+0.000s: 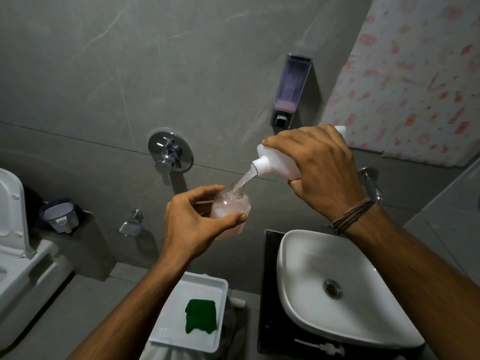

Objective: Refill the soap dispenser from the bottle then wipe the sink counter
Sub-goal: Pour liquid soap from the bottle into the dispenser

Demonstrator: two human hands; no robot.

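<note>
White plastic, unlabelled, formed the refill bottle (279, 158) that the right hand (324, 172) gripped from above, fingers wrapped round its body, tilting its neck down to the left. A pale stream of soap ran from that neck into the open mouth of one small clear soap dispenser (231, 211), partly filled with pinkish liquid. The left hand (192, 224) held the dispenser upright, thumb and fingers curled round its sides, just below and left of the bottle. No writing could be read on either container.

Both were held in the air before a grey wall, above and left of one white sink (337, 281) on a dark counter (267, 294). Below the hands sat one white tray (205, 284) with one green cloth (201, 317) in it. A pump head (322, 346) lay on the counter's near edge. One wall-mounted dispenser (292, 87) hung above the right hand.
</note>
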